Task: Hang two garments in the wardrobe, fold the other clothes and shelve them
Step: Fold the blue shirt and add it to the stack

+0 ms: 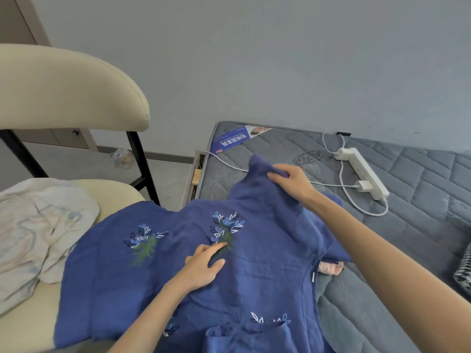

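A blue garment (122, 281) with embroidered leaf sprigs lies spread across the chair seat and the mattress edge. My left hand (201, 266) rests flat on its middle, fingers straight, pressing the cloth down near a sprig. My right hand (290, 179) pinches a raised part of the same garment at its far end and lifts it above the mattress. A pale printed garment (33, 233) lies crumpled on the chair at the left. A small pink piece of cloth (331, 268) peeks out from under the blue garment's right edge.
The cream chair (63, 93) with black legs stands at the left. On the grey quilted mattress (407, 225) lie a white power strip (362, 169) with cables and a black-and-white patterned cloth (465, 271) at the right edge. A wall is behind.
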A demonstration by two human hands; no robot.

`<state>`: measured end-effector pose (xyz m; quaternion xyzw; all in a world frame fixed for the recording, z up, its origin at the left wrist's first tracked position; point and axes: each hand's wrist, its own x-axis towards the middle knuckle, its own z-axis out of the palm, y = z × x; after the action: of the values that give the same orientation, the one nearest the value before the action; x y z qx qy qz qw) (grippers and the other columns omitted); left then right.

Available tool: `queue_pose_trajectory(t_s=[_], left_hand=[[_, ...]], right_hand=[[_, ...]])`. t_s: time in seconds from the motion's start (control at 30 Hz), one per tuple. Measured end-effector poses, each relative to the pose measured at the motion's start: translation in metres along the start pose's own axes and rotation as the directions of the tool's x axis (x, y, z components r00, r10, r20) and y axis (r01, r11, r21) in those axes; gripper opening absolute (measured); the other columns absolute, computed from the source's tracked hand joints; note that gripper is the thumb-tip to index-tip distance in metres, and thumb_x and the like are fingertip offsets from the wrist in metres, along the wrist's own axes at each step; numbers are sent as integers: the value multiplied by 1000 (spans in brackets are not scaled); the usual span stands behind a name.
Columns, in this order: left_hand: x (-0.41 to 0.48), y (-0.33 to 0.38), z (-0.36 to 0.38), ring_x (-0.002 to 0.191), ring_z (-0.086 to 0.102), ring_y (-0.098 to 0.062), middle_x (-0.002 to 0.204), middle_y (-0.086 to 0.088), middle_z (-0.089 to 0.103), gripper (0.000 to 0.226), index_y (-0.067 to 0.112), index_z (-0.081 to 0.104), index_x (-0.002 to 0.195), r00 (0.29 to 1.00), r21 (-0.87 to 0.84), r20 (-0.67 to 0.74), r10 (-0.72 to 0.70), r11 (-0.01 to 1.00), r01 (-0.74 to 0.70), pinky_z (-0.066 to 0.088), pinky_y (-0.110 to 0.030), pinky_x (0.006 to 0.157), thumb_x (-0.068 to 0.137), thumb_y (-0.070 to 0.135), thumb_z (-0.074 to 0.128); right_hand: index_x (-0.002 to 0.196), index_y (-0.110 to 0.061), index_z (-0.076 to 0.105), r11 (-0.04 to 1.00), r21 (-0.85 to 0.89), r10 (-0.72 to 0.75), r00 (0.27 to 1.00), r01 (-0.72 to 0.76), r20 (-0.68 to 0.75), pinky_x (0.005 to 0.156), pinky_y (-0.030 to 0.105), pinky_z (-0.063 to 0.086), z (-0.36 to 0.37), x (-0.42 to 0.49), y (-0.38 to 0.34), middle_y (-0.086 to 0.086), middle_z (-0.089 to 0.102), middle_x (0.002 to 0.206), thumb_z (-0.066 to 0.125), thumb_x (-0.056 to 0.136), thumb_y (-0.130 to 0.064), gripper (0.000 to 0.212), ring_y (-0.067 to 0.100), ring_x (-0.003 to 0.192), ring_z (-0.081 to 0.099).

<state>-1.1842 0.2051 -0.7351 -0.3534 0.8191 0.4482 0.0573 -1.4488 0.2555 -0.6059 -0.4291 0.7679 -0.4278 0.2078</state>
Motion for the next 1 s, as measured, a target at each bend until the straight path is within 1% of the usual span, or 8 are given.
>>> queue_pose_trajectory(t_s=[0.17,0.3,0.47,0.57,0.7,0.83,0.9,1.0], left_hand=[[-9,0,2,134,30,-27,144,7,33,46,40,31,143,1000,-33,-27,-14,999,13,24,-37,112,98,39,42],[-15,5,1,129,39,-20,139,4,43,40,32,41,138,996,-156,-68,-53,987,42,32,-32,108,98,36,44],[-11,24,-15,105,54,-10,117,4,59,27,25,54,123,965,-370,-238,-111,929,16,40,-22,81,98,26,46],[-3,49,-28,94,57,-10,115,5,60,24,26,56,118,963,-688,-124,-237,720,89,49,-27,73,98,36,47],[7,74,-35,100,59,-18,113,1,61,35,23,56,117,963,-927,42,-265,351,137,52,-33,72,91,46,57],[17,77,-27,114,54,-25,132,-7,53,69,19,32,143,923,-933,-38,-384,344,105,47,-33,81,86,33,69],[20,73,-24,112,55,-28,127,-11,55,56,13,41,137,878,-943,-46,-477,311,120,46,-35,80,88,20,67],[15,65,-22,82,58,-25,92,-11,61,12,8,58,101,868,-936,75,-490,266,231,49,-34,64,90,5,56]], right_hand=[[84,-28,77,821,-484,0,848,303,530,80,12,37,-11,-55,9,-13,63,98,56,75,2,38,-2,82,53],[82,-34,72,718,-621,36,874,315,485,87,27,41,-10,-71,18,-19,56,107,56,81,-10,29,6,89,39],[74,-30,64,764,-555,-192,937,330,292,78,26,41,-10,-82,12,-13,63,82,56,81,-6,26,7,78,44],[69,-29,64,878,-352,-262,941,325,216,71,14,38,-8,-96,0,-15,65,77,58,77,1,31,6,77,48],[68,-25,65,795,-441,-208,870,417,447,68,12,39,-9,-114,-1,-16,67,94,53,77,3,32,-2,84,52],[74,-25,58,907,-334,-132,927,256,351,62,16,41,-11,-131,10,-19,61,82,51,74,1,27,2,66,53],[74,-26,59,965,-260,39,952,44,304,60,12,41,-12,-136,17,-17,65,74,52,76,-2,24,1,61,56],[83,-18,68,908,-239,418,775,-344,473,55,19,48,-12,-142,30,-5,74,87,57,86,-17,12,8,63,62]])
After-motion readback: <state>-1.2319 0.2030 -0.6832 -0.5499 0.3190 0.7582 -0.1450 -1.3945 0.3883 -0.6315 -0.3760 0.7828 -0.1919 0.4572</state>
